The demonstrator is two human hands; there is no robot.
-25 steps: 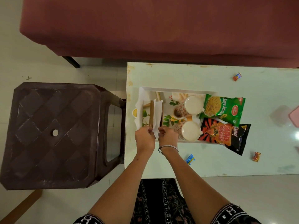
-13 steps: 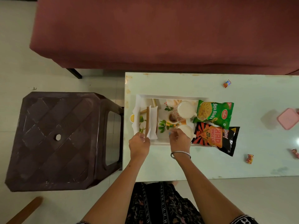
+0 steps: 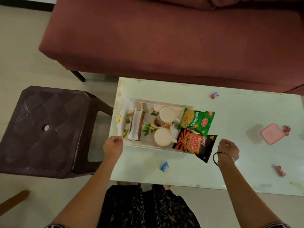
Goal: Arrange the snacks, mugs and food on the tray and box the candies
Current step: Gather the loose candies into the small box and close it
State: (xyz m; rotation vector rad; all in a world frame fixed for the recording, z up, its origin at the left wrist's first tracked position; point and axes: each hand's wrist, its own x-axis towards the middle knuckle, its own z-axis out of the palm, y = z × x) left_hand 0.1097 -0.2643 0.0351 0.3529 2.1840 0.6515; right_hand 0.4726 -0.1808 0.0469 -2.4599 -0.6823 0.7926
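Observation:
A white floral tray (image 3: 158, 102) lies on the pale table (image 3: 238, 112). In it are paper-wrapped food (image 3: 135, 125) at the left and two cream mugs, one behind (image 3: 166, 115) and one in front (image 3: 162, 137). A green Soya Sticks packet (image 3: 197, 120) and a black-orange Mad Angles packet (image 3: 195, 143) overhang its right end. My left hand (image 3: 113, 145) is curled at the tray's near left corner. My right hand (image 3: 227, 149) hovers right of the black packet, empty. Loose candies lie around: orange (image 3: 214, 95), blue (image 3: 164, 166) and red (image 3: 280, 170). The pink box (image 3: 272, 134) is shut.
Another red candy (image 3: 287, 130) touches the pink box's right side. A dark brown plastic stool (image 3: 47, 129) stands left of the table. A maroon sofa (image 3: 164, 38) runs along the far side. My patterned clothing (image 3: 144, 209) is below the table's near edge.
My right hand left the near mug and swung right, past the black packet. My left hand let go of the wrapped food and drew back to the tray's corner. The view shifted right.

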